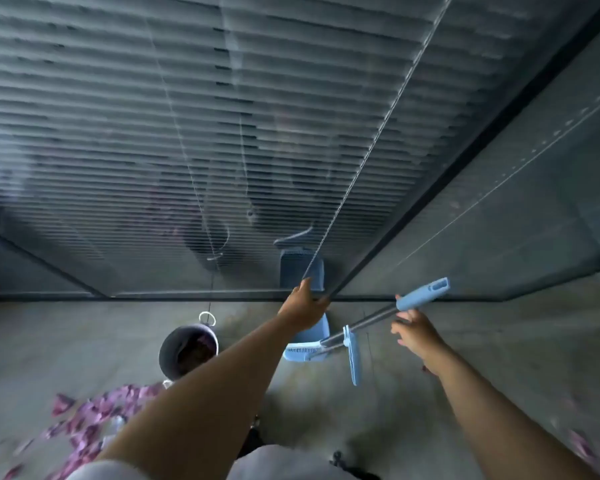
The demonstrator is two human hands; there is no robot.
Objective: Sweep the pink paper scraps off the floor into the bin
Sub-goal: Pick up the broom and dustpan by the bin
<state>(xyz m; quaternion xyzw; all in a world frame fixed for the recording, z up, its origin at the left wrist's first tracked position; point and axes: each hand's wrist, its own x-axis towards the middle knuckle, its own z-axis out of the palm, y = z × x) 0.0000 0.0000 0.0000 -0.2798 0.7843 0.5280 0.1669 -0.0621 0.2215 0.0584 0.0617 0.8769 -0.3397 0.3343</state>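
Reaching hands (303, 306) (414, 332) near unlabelled blue broom (355, 355), no legible writing.

Grey floor (84, 341) w/ pink scraps (94, 417), bin (174, 344), dustpan (309, 336).

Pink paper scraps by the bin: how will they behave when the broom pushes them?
The pink paper scraps look thin and crumpled, so probably very light and floppy. They lie loose and overlapping, so they would likely scatter or flutter rather than slide together. Some may slip under the broom.

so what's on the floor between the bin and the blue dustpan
Only the left forearm crosses between bin and dustpan in the head view; floor beyond looks bare.
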